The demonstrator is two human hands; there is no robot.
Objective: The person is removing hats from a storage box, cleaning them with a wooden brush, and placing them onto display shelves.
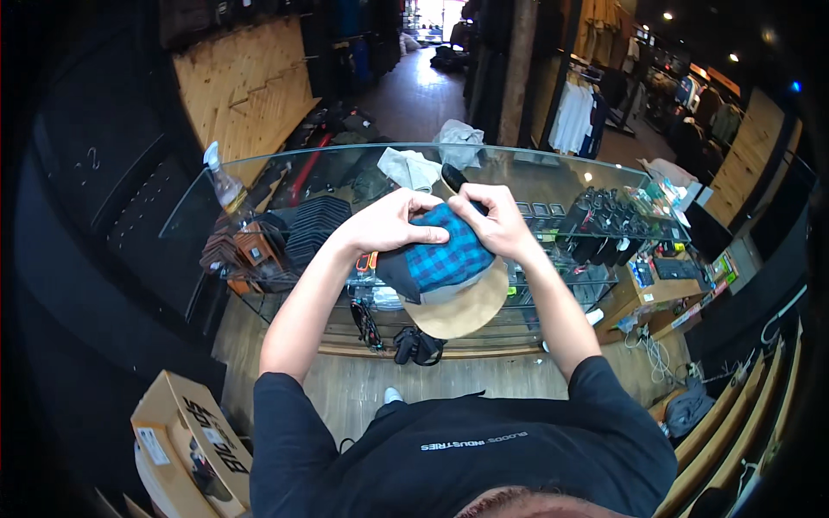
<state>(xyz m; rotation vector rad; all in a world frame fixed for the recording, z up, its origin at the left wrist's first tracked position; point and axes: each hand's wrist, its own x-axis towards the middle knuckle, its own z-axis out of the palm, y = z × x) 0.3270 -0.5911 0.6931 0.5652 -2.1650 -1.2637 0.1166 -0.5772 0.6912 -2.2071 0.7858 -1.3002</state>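
Over the glass counter I hold a cap [447, 252] with a blue-and-black plaid crown, dark side panel and tan brim. The brim points down toward me. My left hand [393, 226] is closed on the cap's left upper edge, its thumb lying on the plaid. My right hand [496, 220] pinches the top right edge, fingers bent. Just beyond my right hand a dark brush-like thing [452, 178] lies on the glass, partly hidden. Next to it rests a crumpled white cloth [408, 170].
The glass counter [337, 152] spans the middle, with wallets, dark folded goods and watches inside. A spray bottle [223, 180] stands at its left end. A grey plastic bag [458, 142] lies at the far edge. At lower left is an open cardboard box [181, 414]; cables [652, 354] hang at right.
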